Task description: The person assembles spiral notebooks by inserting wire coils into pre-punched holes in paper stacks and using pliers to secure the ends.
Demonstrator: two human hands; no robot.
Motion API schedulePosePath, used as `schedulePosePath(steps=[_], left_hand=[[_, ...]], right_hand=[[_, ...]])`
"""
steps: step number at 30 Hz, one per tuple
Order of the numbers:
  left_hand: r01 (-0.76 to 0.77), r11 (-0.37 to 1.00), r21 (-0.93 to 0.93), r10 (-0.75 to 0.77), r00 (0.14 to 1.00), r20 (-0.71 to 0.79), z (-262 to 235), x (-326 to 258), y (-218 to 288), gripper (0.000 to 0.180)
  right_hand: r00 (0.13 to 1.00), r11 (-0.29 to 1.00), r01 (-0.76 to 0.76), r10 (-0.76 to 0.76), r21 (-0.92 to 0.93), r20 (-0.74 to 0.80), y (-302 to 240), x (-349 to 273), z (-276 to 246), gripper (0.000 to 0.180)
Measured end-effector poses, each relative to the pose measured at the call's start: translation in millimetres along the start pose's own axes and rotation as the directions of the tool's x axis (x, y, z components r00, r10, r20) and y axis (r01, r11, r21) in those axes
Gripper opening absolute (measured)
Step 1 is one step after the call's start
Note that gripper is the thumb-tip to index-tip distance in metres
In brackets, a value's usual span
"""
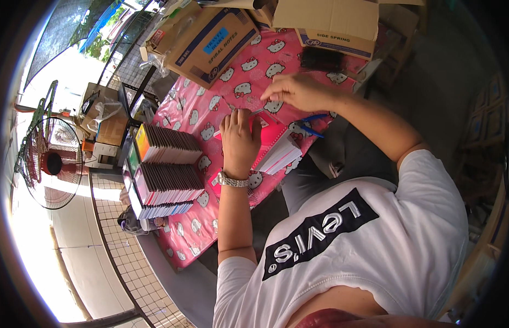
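Note:
My left hand [239, 141], with a metal watch [233, 180] on its wrist, is closed at the left side of a pink-covered notebook [270, 131]. Its fingers are bent and partly hide the cover's edge. Below the cover, a thick block of white pages [282, 153] fans toward me. My right hand [295, 91] hovers above the far side of the notebook, fingers bent inward and fingertips close together. Anything between those fingertips is too small to make out. Two blue pens [311, 131] lie just right of the notebook.
Several stacks of dark-edged notebooks [170, 145] stand at the left on the pink patterned tablecloth [242, 90]. Cardboard boxes [213, 46] line the far edge, near a black bundle [322, 58]. A fan [52, 163] stands at the far left, beside a wire grille [123, 257].

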State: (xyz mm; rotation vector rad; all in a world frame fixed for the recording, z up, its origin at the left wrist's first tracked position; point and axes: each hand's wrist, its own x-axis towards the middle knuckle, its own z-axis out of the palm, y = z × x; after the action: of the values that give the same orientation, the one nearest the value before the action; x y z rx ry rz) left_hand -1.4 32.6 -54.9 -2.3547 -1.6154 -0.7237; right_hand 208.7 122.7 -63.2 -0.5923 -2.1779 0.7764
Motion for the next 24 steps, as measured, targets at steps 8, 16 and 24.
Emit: schedulePosePath(steps=[8, 16, 24], left_hand=[[0.083, 0.980, 0.179, -0.056, 0.987, -0.150, 20, -3, 15, 0.035], [0.084, 0.986, 0.144, -0.093, 0.994, 0.060, 6, 4, 15, 0.029], [-0.016, 0.998, -0.064, 0.022, 0.995, 0.095, -7, -2, 8, 0.025]], right_hand=[[0.989, 0.993, 0.005, -0.022, 0.114, 0.144, -17, -4, -1, 0.019], [0.880, 0.926, -0.330, 0.233, 0.182, 0.413, -12, 5, -7, 0.030], [0.962, 0.989, -0.009, 0.048, -0.144, 0.270, -36, -3, -7, 0.035]])
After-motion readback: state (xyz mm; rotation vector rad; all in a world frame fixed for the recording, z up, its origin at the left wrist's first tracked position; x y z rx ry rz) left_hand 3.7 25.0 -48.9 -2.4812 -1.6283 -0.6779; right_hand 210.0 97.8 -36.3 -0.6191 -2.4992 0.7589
